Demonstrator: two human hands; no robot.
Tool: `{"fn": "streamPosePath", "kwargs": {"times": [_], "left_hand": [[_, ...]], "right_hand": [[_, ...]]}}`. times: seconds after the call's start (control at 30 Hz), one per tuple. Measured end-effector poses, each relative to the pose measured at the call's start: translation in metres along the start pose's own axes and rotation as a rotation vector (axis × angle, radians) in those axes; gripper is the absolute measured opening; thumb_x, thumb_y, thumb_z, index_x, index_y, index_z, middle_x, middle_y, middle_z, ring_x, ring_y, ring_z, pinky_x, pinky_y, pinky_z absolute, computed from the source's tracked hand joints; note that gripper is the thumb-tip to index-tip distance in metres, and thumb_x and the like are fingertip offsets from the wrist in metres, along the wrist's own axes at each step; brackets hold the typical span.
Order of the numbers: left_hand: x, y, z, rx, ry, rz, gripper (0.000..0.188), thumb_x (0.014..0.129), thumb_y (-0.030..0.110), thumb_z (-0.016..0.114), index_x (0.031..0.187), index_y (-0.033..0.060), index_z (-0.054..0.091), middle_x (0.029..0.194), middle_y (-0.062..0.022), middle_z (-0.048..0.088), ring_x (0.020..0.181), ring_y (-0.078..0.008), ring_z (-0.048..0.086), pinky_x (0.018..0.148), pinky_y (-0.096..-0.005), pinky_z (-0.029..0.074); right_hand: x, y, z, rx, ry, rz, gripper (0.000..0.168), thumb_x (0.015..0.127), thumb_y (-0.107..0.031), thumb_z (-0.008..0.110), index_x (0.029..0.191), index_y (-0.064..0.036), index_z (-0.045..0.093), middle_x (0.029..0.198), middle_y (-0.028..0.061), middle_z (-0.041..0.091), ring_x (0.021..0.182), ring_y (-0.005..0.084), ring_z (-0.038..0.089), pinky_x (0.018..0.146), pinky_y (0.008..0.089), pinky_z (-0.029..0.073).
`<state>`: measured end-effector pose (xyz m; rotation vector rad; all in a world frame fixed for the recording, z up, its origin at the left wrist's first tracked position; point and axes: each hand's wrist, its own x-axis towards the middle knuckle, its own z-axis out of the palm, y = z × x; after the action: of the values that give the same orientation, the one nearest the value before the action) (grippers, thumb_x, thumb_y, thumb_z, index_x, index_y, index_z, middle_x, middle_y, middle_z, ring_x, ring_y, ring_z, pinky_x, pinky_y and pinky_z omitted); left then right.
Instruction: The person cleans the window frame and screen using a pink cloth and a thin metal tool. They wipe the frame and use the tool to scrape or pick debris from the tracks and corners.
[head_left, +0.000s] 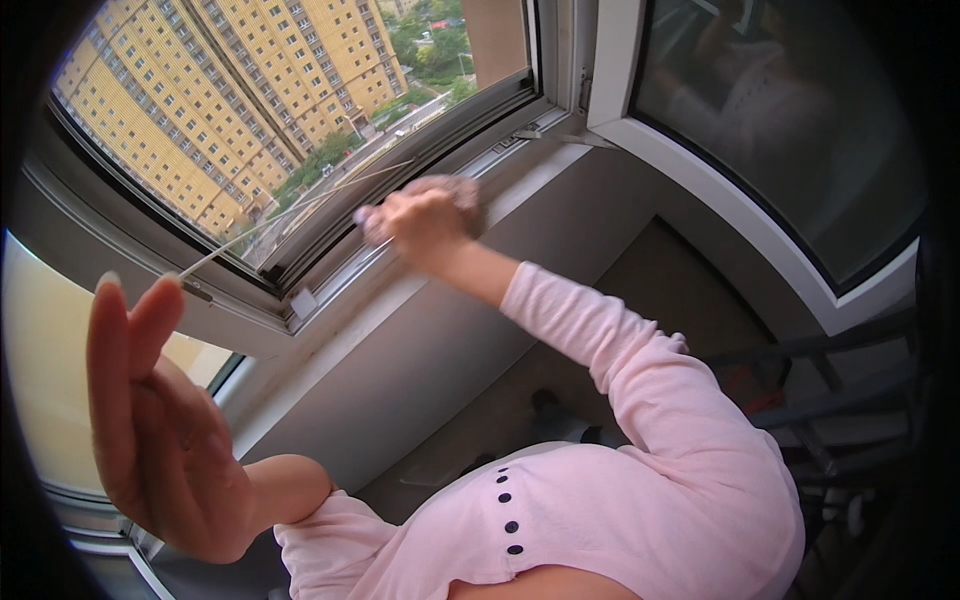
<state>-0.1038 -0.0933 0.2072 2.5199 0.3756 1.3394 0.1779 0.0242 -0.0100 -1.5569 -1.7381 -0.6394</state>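
Observation:
My right hand (424, 225) is closed on a crumpled, patterned cloth (466, 196) at the lower track of the window frame (337, 244); hand and cloth are slightly blurred. My left hand (161, 442) is raised at the left, palm partly turned to me. Two of its fingers point up, and the others are curled. A thin pale rod or cord (300, 206) runs from near a left fingertip across the window opening; whether the fingers grip it, I cannot tell. A small white block (304, 303) sits at the frame's near corner.
An opened window sash (611, 90) with a white frame stands at the right, its metal stay arm (562, 138) joined to the frame. The sill (330, 330) runs along the wall below. Dark metal bars (832, 405) are at the lower right. Outside stands a tall yellow building, far below a road.

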Motion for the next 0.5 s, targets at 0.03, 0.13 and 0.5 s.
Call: {"fn": "streamPosePath", "kwargs": {"times": [0.03, 0.13, 0.5], "left_hand": [[-0.003, -0.001, -0.002, -0.032, 0.038, -0.041, 0.052, 0.113, 0.016, 0.042, 0.162, -0.0030, 0.038, 0.152, -0.0239, 0.058, 0.059, 0.0003, 0.045, 0.055, -0.0133, 0.038], [-0.002, -0.001, -0.002, -0.185, 0.152, -0.177, 0.053, 0.114, 0.014, 0.041, 0.162, -0.0064, 0.034, 0.155, -0.0293, 0.053, 0.060, -0.0031, 0.047, 0.052, -0.0141, 0.038], [-0.051, -0.006, -0.017, -0.229, 0.190, -0.445, 0.056, 0.095, 0.002, 0.042, 0.149, -0.0034, 0.060, 0.138, -0.0246, 0.069, 0.066, -0.0031, 0.050, 0.054, -0.0152, 0.036]], "right_hand": [[0.000, 0.020, -0.008, 0.019, -0.042, 0.035, 0.008, 0.084, -0.016, 0.070, 0.083, -0.011, 0.076, 0.084, 0.0077, 0.076, 0.084, 0.0213, 0.076, 0.070, 0.0392, 0.060], [-0.009, 0.095, -0.013, -0.159, 0.003, 0.019, 0.010, 0.088, -0.018, 0.068, 0.086, -0.014, 0.077, 0.089, 0.0080, 0.078, 0.081, 0.0253, 0.077, 0.073, 0.0426, 0.060], [-0.006, 0.034, -0.005, -0.144, 0.127, 0.148, 0.011, 0.085, -0.017, 0.066, 0.079, -0.010, 0.073, 0.084, 0.0067, 0.075, 0.076, 0.0309, 0.074, 0.067, 0.0443, 0.057]]}}
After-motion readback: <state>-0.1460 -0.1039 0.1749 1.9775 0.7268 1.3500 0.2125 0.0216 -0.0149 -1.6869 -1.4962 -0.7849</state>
